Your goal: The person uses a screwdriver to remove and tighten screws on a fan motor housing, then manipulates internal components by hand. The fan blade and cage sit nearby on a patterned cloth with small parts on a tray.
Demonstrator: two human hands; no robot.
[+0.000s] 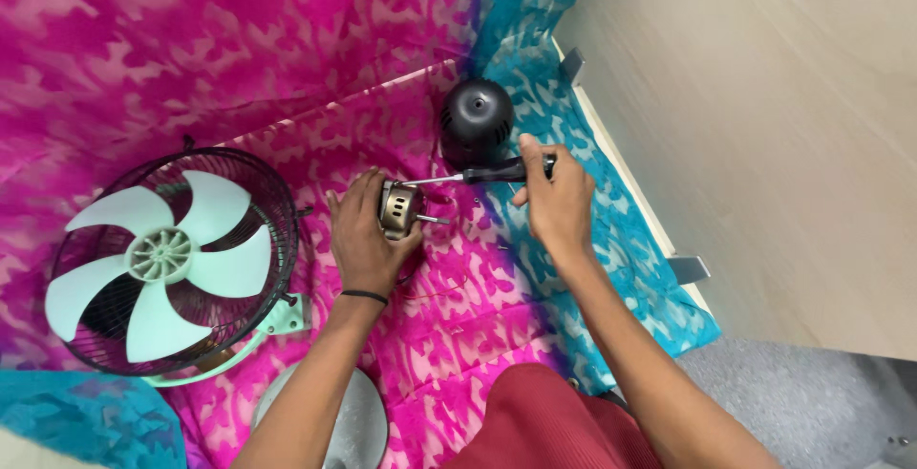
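My left hand (361, 235) grips a small metal fan motor (401, 207) with its shaft pointing right, resting on the pink patterned cloth (287, 49). My right hand (557, 197) holds a black-handled screwdriver (492, 174) whose thin shaft runs left and its tip meets the top of the motor. A black domed motor cover (476, 117) lies just behind the screwdriver.
A black wire fan guard (277, 192) with a pale green blade (158, 259) lies at the left, on a pale green bracket (282, 319). A grey round base (358, 426) sits near my knees. The cloth's blue edge (630, 259) meets a beige wall (764, 144) at right.
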